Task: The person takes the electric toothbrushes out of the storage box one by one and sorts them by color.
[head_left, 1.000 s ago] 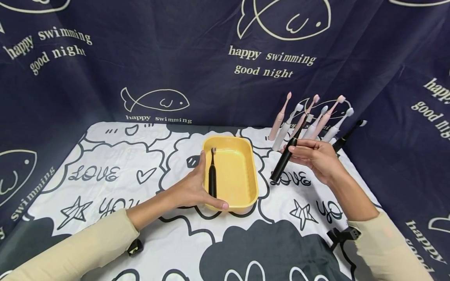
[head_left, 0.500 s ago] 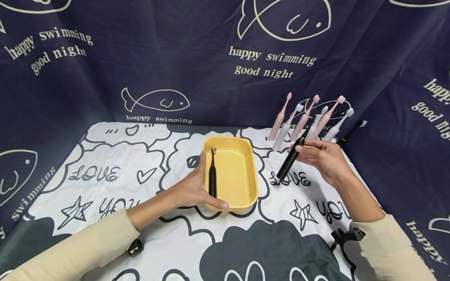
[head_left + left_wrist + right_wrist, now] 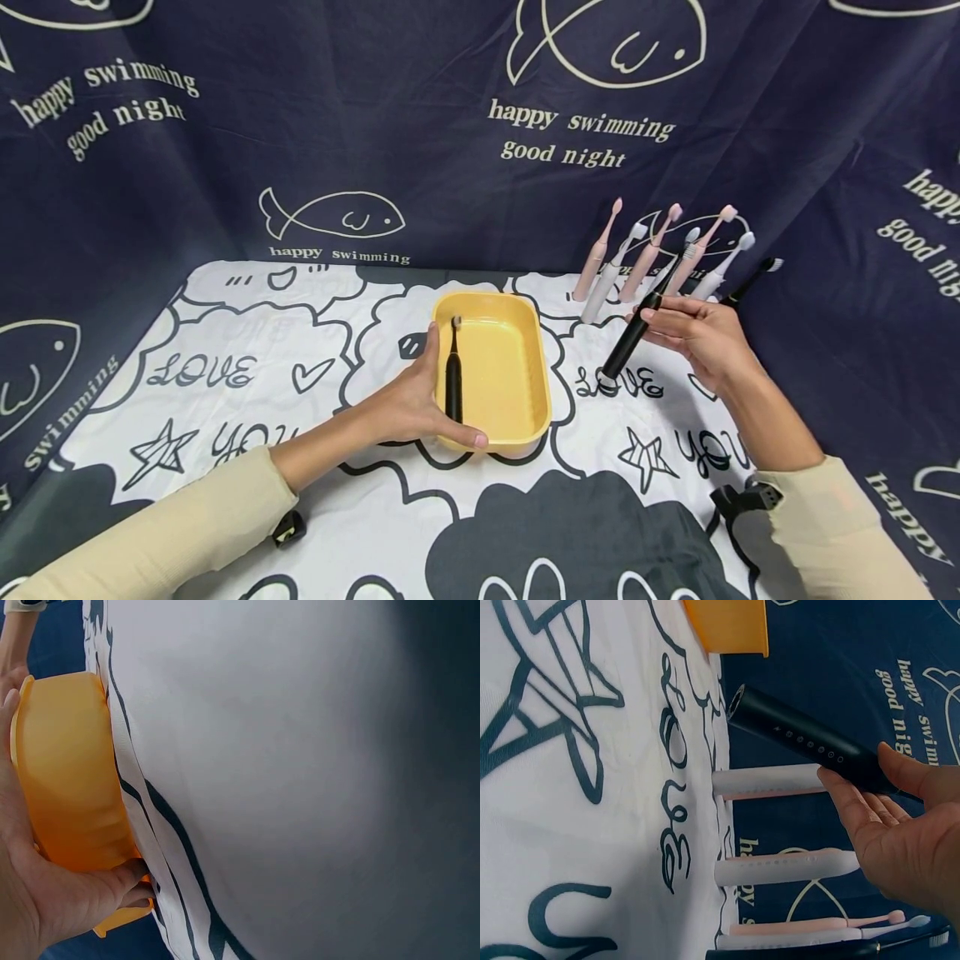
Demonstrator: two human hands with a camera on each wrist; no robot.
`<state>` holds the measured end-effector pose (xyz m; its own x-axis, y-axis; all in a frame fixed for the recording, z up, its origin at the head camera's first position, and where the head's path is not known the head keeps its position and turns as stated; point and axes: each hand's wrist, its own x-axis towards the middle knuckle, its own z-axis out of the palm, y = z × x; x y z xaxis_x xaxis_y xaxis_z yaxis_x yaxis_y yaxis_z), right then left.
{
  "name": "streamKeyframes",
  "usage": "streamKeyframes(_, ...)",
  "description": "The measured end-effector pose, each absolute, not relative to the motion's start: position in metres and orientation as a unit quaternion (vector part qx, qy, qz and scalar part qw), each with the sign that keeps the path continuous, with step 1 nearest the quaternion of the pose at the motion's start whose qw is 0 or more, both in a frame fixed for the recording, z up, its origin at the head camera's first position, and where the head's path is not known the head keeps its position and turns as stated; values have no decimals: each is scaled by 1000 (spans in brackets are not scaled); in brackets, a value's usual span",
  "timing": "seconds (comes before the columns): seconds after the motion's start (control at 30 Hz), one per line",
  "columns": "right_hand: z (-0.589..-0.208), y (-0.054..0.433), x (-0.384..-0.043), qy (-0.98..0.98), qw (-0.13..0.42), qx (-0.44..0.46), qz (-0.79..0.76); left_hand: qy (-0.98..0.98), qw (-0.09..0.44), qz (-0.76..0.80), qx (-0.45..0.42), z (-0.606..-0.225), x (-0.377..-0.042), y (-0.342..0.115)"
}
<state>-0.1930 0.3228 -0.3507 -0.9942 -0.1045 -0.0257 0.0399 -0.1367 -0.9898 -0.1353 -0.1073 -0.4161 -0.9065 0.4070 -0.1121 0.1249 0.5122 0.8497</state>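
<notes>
My left hand grips the near left corner of a yellow plastic tray, thumb along the front rim. In the left wrist view its fingers wrap the tray's side wall. Inside the tray, along its left wall, lies a black electric toothbrush. Between thumb and fingers my right hand holds a second black electric toothbrush, tilted, brush head up and to the right. The right wrist view shows the held toothbrush's handle raised off the cloth, its base pointing toward the tray.
Several electric toothbrushes stand upright at the back right, among them a pink one, a white one and a black one partly behind my right hand. A white patterned cloth covers the table. A dark blue fabric backdrop rises behind.
My right hand has shifted a little to the right with the black toothbrush, bringing its brush head in front of a standing white one. My left hand and the tray have stayed put.
</notes>
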Motion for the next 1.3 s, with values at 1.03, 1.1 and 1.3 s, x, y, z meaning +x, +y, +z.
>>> streamKeyframes(1.03,-372,339,-209,694,-31,67,-716,855,149,468,164,-419,-136,-108)
streamKeyframes(1.1,-372,338,-210,695,-45,75,-714,855,147,468,165,-419,-136,-109)
streamKeyframes(1.3,-374,336,-212,676,-84,93,-726,856,150,468,163,-419,-136,-108)
